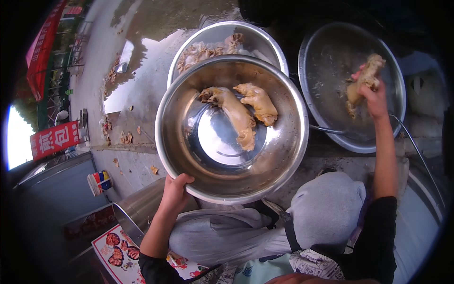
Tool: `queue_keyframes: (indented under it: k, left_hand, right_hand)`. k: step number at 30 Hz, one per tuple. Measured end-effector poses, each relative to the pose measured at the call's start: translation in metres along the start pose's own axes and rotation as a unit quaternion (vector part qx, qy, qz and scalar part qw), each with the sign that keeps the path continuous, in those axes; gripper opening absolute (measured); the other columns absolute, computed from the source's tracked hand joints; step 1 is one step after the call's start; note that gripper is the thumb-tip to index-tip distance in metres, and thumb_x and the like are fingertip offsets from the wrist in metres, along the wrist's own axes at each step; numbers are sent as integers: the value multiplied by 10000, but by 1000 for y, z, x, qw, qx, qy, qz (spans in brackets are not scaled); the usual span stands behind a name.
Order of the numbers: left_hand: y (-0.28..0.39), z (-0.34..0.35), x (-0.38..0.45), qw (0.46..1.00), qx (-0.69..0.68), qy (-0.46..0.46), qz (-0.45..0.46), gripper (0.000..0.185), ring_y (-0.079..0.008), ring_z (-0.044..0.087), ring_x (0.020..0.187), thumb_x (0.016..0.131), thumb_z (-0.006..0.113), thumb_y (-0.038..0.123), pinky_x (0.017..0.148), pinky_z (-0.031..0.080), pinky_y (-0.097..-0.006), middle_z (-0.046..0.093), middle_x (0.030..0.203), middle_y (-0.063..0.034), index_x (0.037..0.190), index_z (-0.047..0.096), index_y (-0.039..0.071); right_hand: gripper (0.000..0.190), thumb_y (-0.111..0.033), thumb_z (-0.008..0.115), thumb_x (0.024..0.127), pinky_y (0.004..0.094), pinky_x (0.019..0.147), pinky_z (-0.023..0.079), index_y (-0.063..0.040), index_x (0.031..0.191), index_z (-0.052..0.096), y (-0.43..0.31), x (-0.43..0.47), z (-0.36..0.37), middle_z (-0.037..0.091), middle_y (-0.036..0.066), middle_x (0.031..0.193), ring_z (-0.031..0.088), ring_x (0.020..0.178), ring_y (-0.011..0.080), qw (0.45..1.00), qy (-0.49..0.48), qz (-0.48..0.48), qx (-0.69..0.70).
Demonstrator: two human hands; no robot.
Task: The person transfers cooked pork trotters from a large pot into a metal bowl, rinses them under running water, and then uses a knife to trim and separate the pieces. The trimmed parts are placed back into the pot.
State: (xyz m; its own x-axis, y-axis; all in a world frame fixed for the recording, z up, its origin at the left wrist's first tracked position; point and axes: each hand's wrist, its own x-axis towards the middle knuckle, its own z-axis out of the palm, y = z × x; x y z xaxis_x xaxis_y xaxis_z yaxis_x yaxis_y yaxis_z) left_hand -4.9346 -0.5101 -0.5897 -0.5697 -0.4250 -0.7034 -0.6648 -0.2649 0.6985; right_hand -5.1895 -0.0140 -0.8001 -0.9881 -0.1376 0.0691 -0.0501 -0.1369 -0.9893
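Observation:
A large stainless steel basin is tilted before me, and my left hand grips its near left rim with the thumb over the edge. Two pale pig's trotters, a longer one and a shorter one, lie inside it. My right hand is over a second metal basin on the right, which holds murky water. A wet pig's trotter is in its grasp. Another pale piece hangs just below the fingers; whether it is separate I cannot tell.
Behind the tilted basin stands a third metal basin with several meat pieces. A thin hose crosses the right basin's near rim. At the left are a metal cylinder, a striped bucket and wet pavement with fallen leaves.

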Motion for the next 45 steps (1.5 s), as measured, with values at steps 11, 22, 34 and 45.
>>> queue_keyframes:
  k: [11, 22, 34, 45]
  left_hand:
    - [-13, 15, -4, 999, -5, -40, -33, 309, -237, 723, 880, 869, 557, -50, 733, 627, -345, 687, 1039, -163, 1172, 603, -85]
    - [-10, 42, 26, 994, 43, -60, -82, 279, -220, 716, 831, 877, 573, -10, 723, 622, -370, 698, 1012, -124, 1148, 628, -54]
    - [-13, -12, 60, 989, 134, 4, 62, 372, -213, 641, 920, 781, 546, -71, 858, 544, -361, 646, 1011, -100, 1147, 594, -31]
    - [-4, 20, 42, 995, 94, 17, 5, 363, -206, 643, 918, 783, 550, -65, 852, 546, -359, 644, 998, -83, 1140, 599, -24]
  right_hand:
    - [523, -49, 634, 910, 337, 1022, 475, -19, 1417, 507, 22, -42, -64, 622, 78, 1149, 599, 1069, 176, 989, 65, 110, 75]
    - [561, -252, 765, 932, 320, 860, 587, 9, 1343, 486, -147, -34, 166, 651, 113, 1086, 681, 969, 167, 959, -112, 231, 120]
    - [588, -372, 621, 987, 480, 963, 554, -15, 1440, 504, 50, 77, 20, 699, 208, 1183, 680, 1109, 363, 844, 149, 105, -505]
    - [555, -498, 483, 1017, 494, 1065, 485, -163, 1459, 505, 193, 112, -45, 674, 181, 1308, 613, 1242, 409, 714, 17, 200, -670]
